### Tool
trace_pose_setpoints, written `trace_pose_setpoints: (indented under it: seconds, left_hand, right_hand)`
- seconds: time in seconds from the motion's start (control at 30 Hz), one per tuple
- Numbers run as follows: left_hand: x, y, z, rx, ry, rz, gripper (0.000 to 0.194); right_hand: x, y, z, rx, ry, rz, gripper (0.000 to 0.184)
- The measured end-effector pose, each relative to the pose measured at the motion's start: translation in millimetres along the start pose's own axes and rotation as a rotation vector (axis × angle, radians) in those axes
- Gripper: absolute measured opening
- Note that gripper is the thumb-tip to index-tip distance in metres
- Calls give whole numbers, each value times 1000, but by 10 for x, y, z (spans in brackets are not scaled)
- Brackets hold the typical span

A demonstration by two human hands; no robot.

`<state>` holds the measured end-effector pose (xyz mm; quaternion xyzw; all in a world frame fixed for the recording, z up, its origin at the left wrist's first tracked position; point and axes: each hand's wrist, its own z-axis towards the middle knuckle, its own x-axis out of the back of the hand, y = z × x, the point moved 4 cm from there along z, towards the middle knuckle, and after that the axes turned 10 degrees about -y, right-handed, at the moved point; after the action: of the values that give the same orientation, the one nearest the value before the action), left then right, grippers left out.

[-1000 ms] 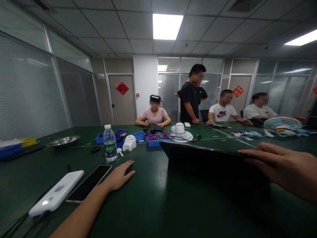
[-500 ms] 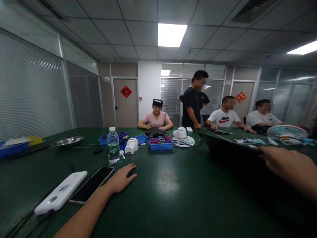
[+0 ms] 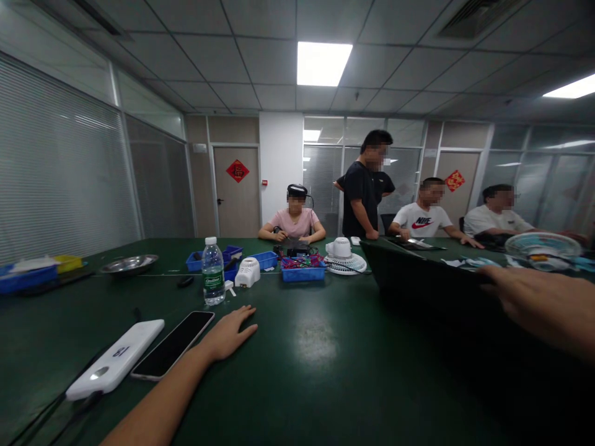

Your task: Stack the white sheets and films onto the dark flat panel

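Note:
On the green table (image 3: pixel 279 371) my left hand (image 3: pixel 231 334) lies flat with its fingers spread and nothing in them. Just left of it is a smartphone (image 3: pixel 175 344), screen dark, and beyond that a white power bank (image 3: pixel 116 359) marked "81" with black cables. At the right, my right hand (image 3: pixel 539 303) grips the upper edge of a large, thin black panel (image 3: pixel 441 303), which stands tilted above the table. The fingertips are partly hidden behind the panel's edge. Dark shadow hides the panel's lower part, and its exact kind cannot be made out.
A water bottle (image 3: pixel 214 272) stands beyond my left hand. Past it are a white fan part (image 3: pixel 247 272), a blue bin (image 3: pixel 303 272) of wires and a white fan (image 3: pixel 344 263). A metal dish (image 3: pixel 130 265) lies left. Several people sit or stand across the table.
The black panel has shifted left and slightly up at its left corner, with my right hand moving a little left along with it. My left hand stays in place.

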<state>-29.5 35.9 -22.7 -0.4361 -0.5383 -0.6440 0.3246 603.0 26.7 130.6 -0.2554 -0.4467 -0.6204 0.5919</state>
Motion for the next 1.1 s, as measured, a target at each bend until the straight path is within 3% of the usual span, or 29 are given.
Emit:
trace_pose_setpoints:
  seconds: [0.07,0.17,0.3,0.47,0.53,0.6,0.67,0.73,0.93,1.1]
  left_hand:
    - [-22,-12,31,1,-2,-11,48]
    - [-35,-5,43,0,5,-42,46]
    - [-1,35,4,-26,33,-117,42]
    - [116,53,-44,-64,57,-201,41]
    - [162,63,-69,-59,65,-215,42]
    - [184,94,-102,-65,62,-220,46]
    - [179,140,-137,-72,41,-207,53]
    - [153,191,-163,-75,-2,-169,60]
    - [69,312,-178,-88,-159,-5,66]
    - [49,350,-109,-40,-185,80,63]
  right_hand:
    - [77,-92,-108,75,-42,25,46]
    - [259,-471,-338,215,-31,104,44]
    - [536,-1312,-622,447,1,224,35]
    - [722,-2230,-789,715,98,251,55]
    - [703,-2435,-792,769,27,290,52]
    - [594,-2529,-748,797,-154,368,43]
    - [367,-2485,-618,764,-363,448,40]
    - [26,-2289,-365,670,-479,486,50]
    - [-1262,-1060,604,132,-386,269,63]
    - [-1963,-221,607,-223,-416,200,75]
